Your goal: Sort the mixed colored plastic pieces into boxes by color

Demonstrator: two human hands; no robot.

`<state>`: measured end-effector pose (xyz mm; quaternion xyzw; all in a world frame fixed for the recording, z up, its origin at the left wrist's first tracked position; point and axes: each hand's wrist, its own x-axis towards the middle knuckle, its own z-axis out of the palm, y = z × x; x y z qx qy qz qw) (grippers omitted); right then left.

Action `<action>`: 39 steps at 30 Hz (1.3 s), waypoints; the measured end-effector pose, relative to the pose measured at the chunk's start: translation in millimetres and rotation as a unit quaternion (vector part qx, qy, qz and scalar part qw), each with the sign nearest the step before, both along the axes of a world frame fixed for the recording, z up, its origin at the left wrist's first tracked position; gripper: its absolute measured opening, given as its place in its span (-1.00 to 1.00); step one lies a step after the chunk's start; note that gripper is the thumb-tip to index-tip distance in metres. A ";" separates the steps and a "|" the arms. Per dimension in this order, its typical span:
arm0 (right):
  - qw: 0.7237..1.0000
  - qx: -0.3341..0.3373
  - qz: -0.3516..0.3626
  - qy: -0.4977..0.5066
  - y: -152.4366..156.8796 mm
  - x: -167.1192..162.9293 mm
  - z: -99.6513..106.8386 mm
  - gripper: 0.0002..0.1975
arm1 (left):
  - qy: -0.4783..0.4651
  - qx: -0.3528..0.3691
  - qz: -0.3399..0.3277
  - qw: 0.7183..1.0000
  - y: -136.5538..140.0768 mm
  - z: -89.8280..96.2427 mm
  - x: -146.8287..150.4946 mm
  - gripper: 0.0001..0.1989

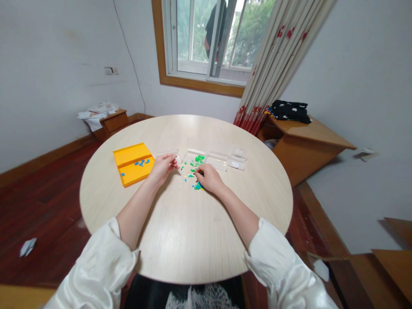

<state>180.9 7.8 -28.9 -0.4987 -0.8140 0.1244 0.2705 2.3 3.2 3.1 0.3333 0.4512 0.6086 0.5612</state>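
Satin-white sleeves (99, 253) pushed up, a person sits at a round pale table (196, 231), both forearms reaching inward. Nearest among the work lies a small cluster of blue and green pieces (198, 186), just on the near side of the right hand (208, 177), whose thumb and fingers are pinched together above the scatter (whether a piece sits between them, one cannot tell). The scatter forms a ragged strip, its long axis running away from the wearer toward green pieces (200, 158) at the far end. Across from it, the left hand (165, 166) hovers with fingers curled loosely; its grip, too, cannot be made out. Beside the left wrist, an orange case (130, 174) lies spread flat, its long axis slanting, the far end to the left, with blue pieces (142, 163) inside. Clear plastic boxes (217, 162) line up left to right beyond the hands; a pale patch on the smallest is too small to read. Farther back stand a flowered curtain (277, 56) and a wood-framed window (199, 88).
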 end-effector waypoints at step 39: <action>0.989 0.057 0.138 0.001 -17.6 -11.0 6.1 -0.68 | -0.124 -0.039 0.167 0.977 5.0 10.7 -12.3 -0.84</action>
